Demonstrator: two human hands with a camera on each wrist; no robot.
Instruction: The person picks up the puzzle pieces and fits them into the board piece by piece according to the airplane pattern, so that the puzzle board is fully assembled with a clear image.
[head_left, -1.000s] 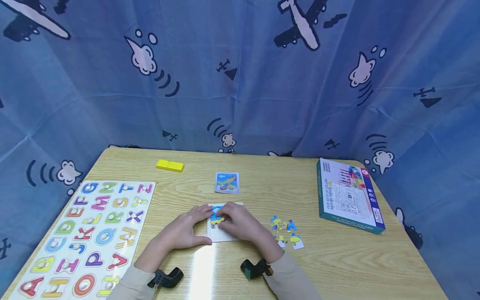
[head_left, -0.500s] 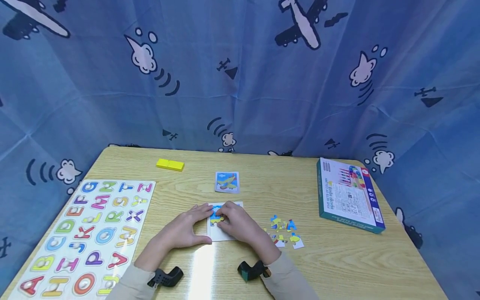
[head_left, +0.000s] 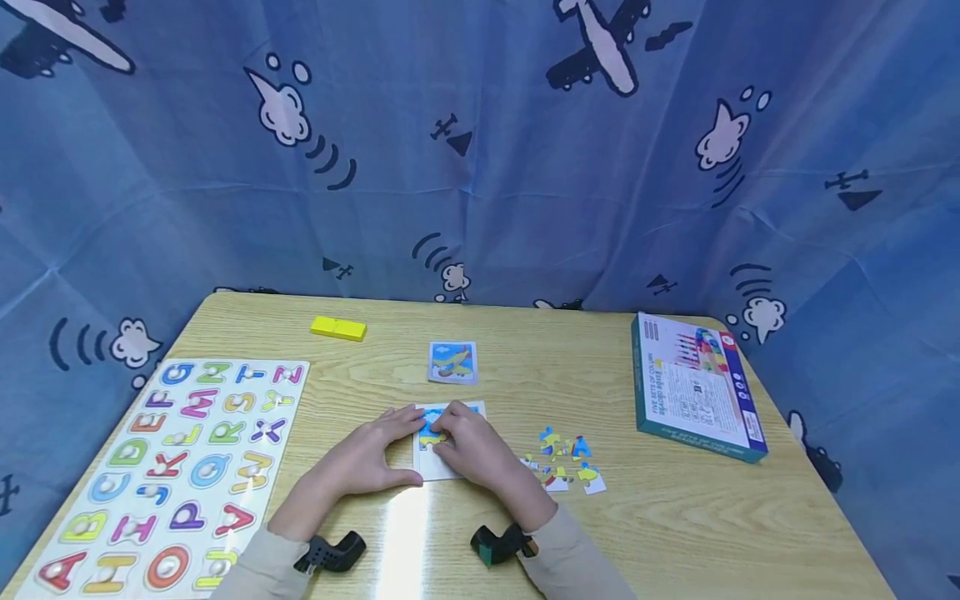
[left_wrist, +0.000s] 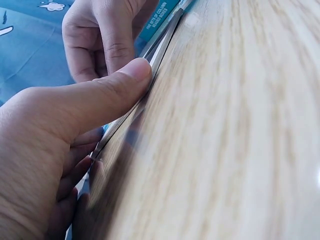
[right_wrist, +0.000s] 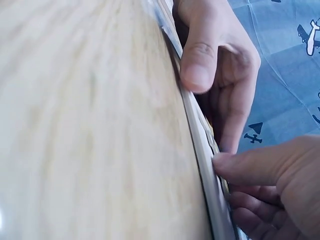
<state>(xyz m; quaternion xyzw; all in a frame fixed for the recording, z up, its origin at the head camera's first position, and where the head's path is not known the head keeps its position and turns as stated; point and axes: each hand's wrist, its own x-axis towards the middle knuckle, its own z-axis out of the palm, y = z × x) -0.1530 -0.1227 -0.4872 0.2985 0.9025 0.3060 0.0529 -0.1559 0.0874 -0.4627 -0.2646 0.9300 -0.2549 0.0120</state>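
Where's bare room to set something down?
Bare table lies between the picture card and the box, and on the box's near side, right of the loose pieces. Crowded: puzzle board, partly covered by left hand and right hand.

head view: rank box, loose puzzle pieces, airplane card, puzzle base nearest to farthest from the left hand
1. Puzzle base: touching the left hand
2. Airplane card: beyond the base
3. Loose puzzle pieces: right of the base
4. Box: far right
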